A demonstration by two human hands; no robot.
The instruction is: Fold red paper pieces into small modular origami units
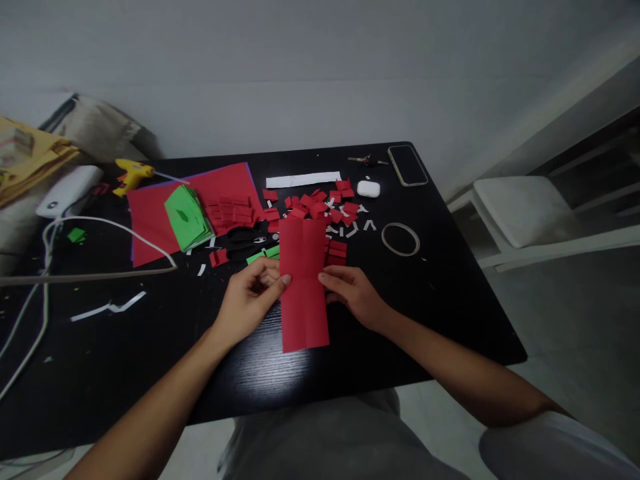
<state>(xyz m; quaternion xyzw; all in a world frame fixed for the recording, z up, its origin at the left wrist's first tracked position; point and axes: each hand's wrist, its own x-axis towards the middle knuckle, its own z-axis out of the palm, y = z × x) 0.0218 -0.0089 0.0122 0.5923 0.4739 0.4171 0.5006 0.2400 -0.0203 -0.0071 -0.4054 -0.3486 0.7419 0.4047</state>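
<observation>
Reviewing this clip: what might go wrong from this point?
The red strip is held only at its side edges by the left hand and the right hand, so a pull apart might crease or tear it. Its far end reaches over the cut red pieces, which a low sweep could scatter. The pale cable loops close to the green stack; a tug on it may shift those sheets.

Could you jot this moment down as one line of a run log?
left hand: pinching red paper strip | right hand: holding its other edge | strip: upright, creased | behind: green paper stack
</observation>
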